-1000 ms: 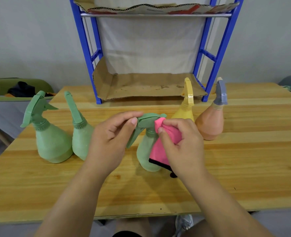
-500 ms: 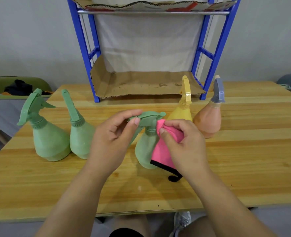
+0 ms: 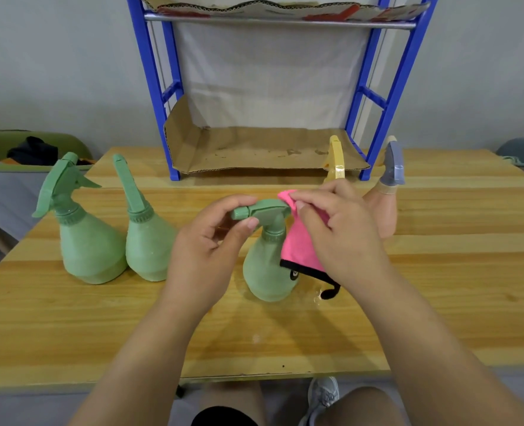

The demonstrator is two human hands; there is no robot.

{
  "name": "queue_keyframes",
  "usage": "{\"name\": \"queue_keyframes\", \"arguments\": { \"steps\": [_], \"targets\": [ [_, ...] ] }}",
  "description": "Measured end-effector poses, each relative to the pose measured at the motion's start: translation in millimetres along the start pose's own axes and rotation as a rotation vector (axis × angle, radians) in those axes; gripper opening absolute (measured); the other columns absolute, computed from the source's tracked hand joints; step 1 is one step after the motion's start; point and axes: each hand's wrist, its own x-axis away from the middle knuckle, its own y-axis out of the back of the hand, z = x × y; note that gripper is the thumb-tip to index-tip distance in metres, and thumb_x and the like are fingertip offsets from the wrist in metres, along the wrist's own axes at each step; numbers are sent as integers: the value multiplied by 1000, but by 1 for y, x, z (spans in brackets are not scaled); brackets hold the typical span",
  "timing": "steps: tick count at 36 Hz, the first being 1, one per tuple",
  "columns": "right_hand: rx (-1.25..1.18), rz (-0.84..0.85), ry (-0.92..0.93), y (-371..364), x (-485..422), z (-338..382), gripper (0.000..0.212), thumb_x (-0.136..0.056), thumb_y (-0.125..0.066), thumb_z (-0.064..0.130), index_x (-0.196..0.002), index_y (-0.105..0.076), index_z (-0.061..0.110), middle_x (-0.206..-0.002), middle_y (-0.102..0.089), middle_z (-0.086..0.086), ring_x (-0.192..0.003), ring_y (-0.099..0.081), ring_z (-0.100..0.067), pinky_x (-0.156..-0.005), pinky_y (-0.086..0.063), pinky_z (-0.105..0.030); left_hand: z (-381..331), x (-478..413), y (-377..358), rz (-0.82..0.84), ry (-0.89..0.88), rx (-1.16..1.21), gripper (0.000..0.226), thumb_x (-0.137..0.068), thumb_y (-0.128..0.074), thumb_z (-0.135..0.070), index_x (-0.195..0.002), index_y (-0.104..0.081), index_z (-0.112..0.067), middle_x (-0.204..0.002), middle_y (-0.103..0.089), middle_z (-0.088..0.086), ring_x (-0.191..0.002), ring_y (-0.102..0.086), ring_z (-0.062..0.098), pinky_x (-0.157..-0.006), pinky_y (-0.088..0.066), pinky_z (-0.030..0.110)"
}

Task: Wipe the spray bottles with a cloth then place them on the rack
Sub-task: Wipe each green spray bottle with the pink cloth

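Where the wooden table begins at the left, its side edge slants back past a green seat that stands off the table; just inside that edge stands the first green spray bottle, upright, nozzle pointing right. The second green spray bottle stands close beside it, and whether their bases touch I cannot tell; bare board runs from both down to the near edge.

The left hand comes next, thumb and forefinger pinching the nozzle end of the third green spray bottle. This bottle stands upright on the table near the middle, well back from the near edge, its sprayer head turned left.

Behind it, at the far side of the table, rises the blue rack; its bottom shelf holds a cardboard liner whose flat floor shows bare between the posts, and an upper shelf crosses overhead.

A pink cloth with black edging hangs down the bottle's right side, its top corner against the back of the sprayer head. The right hand pinches that cloth between thumb and fingers, covering much of it.

Above this hand only the head of the yellow spray bottle shows, near the rack's right front post; the peach spray bottle, grey-headed, stands just right of the hand. Beyond it bare board stretches towards the right.
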Motion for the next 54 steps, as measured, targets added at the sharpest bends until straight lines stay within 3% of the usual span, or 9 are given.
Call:
{"name": "queue_keyframes", "arguments": {
  "steps": [7, 14, 20, 26, 36, 40, 45, 51, 54],
  "targets": [
    [152, 20, -48, 8, 1, -9, 25, -97, -52, 21, -114, -68, 28, -102, -48, 5, -86, -47, -1, -76, -42, -12, 0, 0, -4, -16, -23, -44, 25, -78, -60, -42, -102, -62, -50, -91, -71, -7, -82, -65, 12, -72, -52, 23],
    [-48, -100, -170, -2, 30, -19, 23, -95, -56, 21, -114, -68, 24, -103, -51, 6, -99, -46, 9, -82, -32, 3, 13, 6, -5, -33, 26, -28, 49, -73, -66, -43, -117, -49, -56, -72, -61, -22, -85, -59, -1, -80, -48, 17],
    [-142, -135, -190, -8, 53, -21, 20, -92, -60, 19, -110, -69, 24, -103, -53, 9, -99, -48, 9, -85, -34, 0, 36, 22, -12, 49, 165, 17, 67, -68, -75, -35, -130, -50, -30, -116, -64, -14, -103, -60, 0, -82, -52, 20],
    [-188, -152, -249, -6, 61, -23, 20, -89, -64, 24, -108, -69, 26, -104, -54, 12, -100, -50, 9, -84, -35, 0, 60, 26, -18, 223, 287, -116, 79, -66, -82, -34, -134, -43, -41, -131, -50, -14, -110, -52, 1, -88, -47, 19],
    [-229, -71, -327, -1, 63, -27, 55, -81, -73, 13, -126, -55, 38, -112, -42, 21, -104, -43, 16, -82, -37, 3, 62, 20, -24, 270, 295, -63, 76, -67, -81, -37, -132, -44, -39, -124, -57, -11, -109, -58, 6, -92, -53, 36],
    [-269, -85, -294, -1, 61, -26, 50, -83, -70, 11, -124, -58, 38, -113, -48, 24, -107, -45, 13, -84, -41, -7, 56, 20, -27, 256, 318, 22, 56, -65, -76, -47, -113, -50, -56, -112, -59, -24, -100, -58, -1, -84, -56, 36],
    [-329, -136, -177, 6, 59, -18, 42, -85, -69, 9, -120, -64, 33, -119, -59, 23, -116, -52, 5, -98, -46, -26, 43, 19, -25, 218, 308, 155, 67, -57, -73, -53, -120, -56, -41, -114, -62, -16, -101, -61, 9, -76, -53, 25],
    [-255, -175, 86, 3, 52, 0, 33, -87, -66, 4, -117, -66, 17, -122, -62, 5, -119, -53, 2, -97, -42, -14, 22, 17, -23, 190, 257, 303, 72, -57, -78, -44, -124, -57, -31, -120, -64, -7, -108, -62, 26, -87, -54, 48],
    [-225, -192, 153, -2, 50, 1, 29, -92, -60, 11, -120, -65, 16, -126, -60, 1, -121, -54, -10, -100, -46, -28, 14, 18, -19, 193, 196, 318, 71, -57, -81, -49, -123, -59, -34, -121, -65, -9, -110, -62, 22, -90, -52, 47]
  ]
}}
